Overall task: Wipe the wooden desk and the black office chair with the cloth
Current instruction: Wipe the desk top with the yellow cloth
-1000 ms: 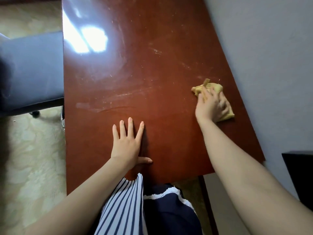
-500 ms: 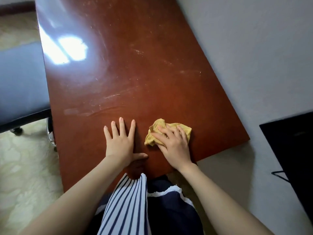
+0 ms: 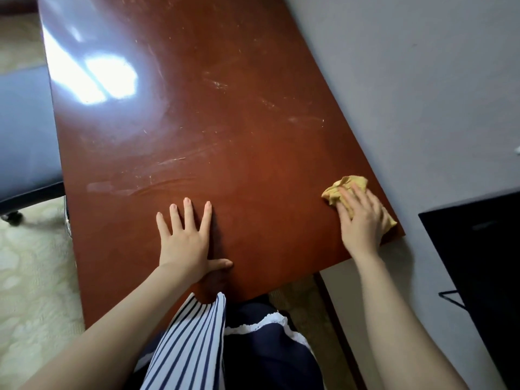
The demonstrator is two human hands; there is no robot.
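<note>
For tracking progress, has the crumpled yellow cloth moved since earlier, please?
Yes: the yellow cloth went right, from beside the left hand to the wooden desk's corner.

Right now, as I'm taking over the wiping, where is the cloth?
In the head view, the yellow cloth lies at the near right corner of the desk, under the right hand.

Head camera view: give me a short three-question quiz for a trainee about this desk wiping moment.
1. True or false: the left hand lies flat on the wooden desk.
2. Which hand presses the yellow cloth? A: left hand. B: right hand.
3. Fill in: the office chair stands on the desk's ____ side.
Key: 1 true; 2 B; 3 left.
</note>
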